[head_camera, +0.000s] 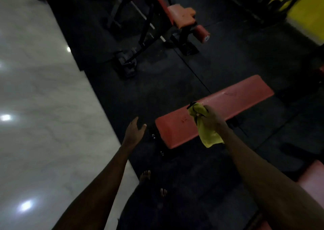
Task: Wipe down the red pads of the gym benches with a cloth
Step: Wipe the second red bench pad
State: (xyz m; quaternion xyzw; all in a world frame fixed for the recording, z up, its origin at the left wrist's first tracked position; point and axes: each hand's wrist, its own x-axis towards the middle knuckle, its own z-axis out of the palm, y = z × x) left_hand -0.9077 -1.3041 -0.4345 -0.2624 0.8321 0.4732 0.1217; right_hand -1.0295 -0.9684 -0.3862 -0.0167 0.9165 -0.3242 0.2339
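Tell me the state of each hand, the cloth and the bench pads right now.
Right hand: gripping the yellow cloth above the flat bench pad.
Left hand: open, holding nothing.
Yellow cloth: bunched, hanging down.
Flat bench pad: level, few specks on it.
Far bench pad: untouched.

Cropped, covered, dim.
Cut by right edge: second red pad [313,179]; under cloth [208,133] and right hand [213,119]: part of long red pad [228,98]; unidentifiable: dark item [191,105] against cloth.
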